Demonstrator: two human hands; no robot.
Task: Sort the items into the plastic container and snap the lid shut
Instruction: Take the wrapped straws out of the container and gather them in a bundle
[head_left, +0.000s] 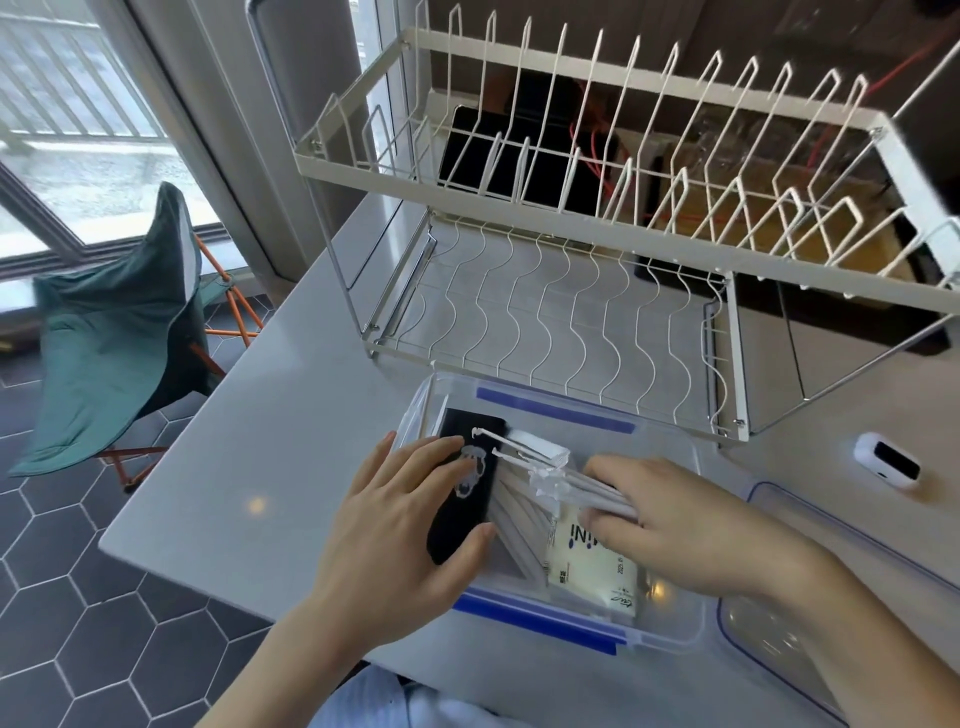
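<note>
A clear plastic container (670, 452) with blue clasps stands open on the table in front of me. Inside lie a black packet (467, 441), a bundle of white sticks in clear wrap (524, 452) and a cream packet (592, 571). My left hand (400, 530) rests on the black packet, fingers over its top and thumb at its lower edge. My right hand (680, 514) presses down on the white sticks, fingers curled over them. The clear lid (852, 597) lies on the table to the right of the container.
A cream wire dish rack (571, 249) with two tiers stands just behind the container. A small white device (885, 460) lies at the right. The table's left edge drops to a tiled floor, where a green folding chair (114, 338) stands.
</note>
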